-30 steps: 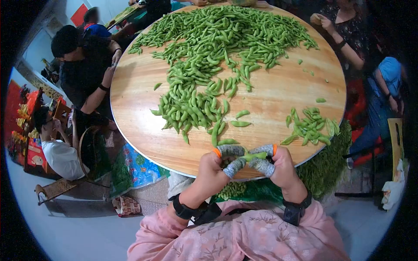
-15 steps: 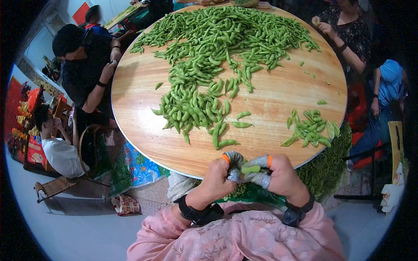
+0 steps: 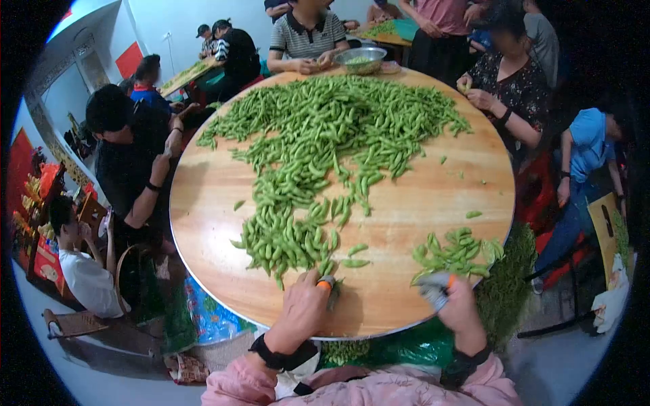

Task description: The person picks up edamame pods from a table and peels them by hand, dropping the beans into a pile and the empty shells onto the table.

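Note:
My left hand is at the near tip of the large heap of green soybean pods, with its fingers closed on a soybean pod that they partly cover. Grey wrapping and an orange band show on its finger. Over to the right, my right hand, also grey-wrapped at the fingers, hovers at the near side of a small pile of flattened pods. Motion smears its fingertips. Two single pods lie between the heap and the small pile.
The round wooden table fills the middle. A metal bowl stands at its far edge, where a person in a striped shirt sits. More people handle pods on both sides. Green plant stalks lie on the floor at right.
My hands were together at the near edge around a pod; now they are apart, left forward at the heap, right by the small pile. The view has tilted up, showing the bowl.

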{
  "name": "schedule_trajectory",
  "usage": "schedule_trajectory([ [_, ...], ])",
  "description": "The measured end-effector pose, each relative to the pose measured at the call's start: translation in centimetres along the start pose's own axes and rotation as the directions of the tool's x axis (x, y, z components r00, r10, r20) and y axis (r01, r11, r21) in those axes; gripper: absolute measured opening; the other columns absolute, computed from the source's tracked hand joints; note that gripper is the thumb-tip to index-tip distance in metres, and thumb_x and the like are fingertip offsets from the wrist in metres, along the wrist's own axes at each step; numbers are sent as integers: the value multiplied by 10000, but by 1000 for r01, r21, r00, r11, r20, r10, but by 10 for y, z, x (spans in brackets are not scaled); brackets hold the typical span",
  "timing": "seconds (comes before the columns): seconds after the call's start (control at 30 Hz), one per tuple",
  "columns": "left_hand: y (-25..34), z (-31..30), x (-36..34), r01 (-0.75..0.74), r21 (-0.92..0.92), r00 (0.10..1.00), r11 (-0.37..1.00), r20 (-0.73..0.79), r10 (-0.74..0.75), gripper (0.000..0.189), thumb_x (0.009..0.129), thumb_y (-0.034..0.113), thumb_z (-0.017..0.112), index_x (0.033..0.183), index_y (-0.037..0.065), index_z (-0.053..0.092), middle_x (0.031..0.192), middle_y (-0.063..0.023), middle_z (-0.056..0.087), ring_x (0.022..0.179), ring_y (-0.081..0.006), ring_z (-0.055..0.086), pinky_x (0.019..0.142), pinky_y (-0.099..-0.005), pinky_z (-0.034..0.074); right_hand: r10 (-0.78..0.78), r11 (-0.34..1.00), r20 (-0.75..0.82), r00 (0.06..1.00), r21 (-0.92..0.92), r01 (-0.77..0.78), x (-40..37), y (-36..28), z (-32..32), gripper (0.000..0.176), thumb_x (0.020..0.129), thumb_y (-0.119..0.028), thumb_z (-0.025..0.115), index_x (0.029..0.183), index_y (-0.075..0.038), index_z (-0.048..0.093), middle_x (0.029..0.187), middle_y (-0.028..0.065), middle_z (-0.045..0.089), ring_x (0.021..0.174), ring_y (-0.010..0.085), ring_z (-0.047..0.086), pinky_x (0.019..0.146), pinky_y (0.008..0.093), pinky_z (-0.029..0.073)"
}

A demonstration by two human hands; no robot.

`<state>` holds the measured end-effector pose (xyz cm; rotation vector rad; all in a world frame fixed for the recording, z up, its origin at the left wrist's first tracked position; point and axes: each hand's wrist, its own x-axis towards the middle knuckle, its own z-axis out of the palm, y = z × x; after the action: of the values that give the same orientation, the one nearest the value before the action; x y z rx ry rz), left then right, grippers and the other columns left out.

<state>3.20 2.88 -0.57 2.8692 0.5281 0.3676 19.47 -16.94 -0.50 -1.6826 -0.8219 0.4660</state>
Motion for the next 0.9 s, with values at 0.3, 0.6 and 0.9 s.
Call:
schedule_trajectory([
  [0.3,22,-16,-21,367,-929,923,-34,369,-107,103,816,118,493,826,16,492,626,24,468,557,-50,425,515,-187,352,74,940,353,933,288,-184,4,-30,57,176,765,-3,522,936,32,545,843,31,579,773,81,513,703,217,420],
  [0.6,21,-16,-30,374,-927,927,31,372,-38,125,803,126,514,839,6,520,674,11,510,581,-48,448,510,-179,363,168,857,479,862,361,-368,3,-44,63,138,789,-28,495,907,10,554,817,5,567,745,63,500,676,199,407],
  [0.9,15,-12,-37,375,-906,926,197,377,-24,135,808,77,470,882,-25,518,744,10,518,690,-57,438,625,-199,389,92,905,475,875,326,-272,2,-29,69,119,789,-31,494,885,0,558,810,-5,566,741,58,496,665,203,415],
])
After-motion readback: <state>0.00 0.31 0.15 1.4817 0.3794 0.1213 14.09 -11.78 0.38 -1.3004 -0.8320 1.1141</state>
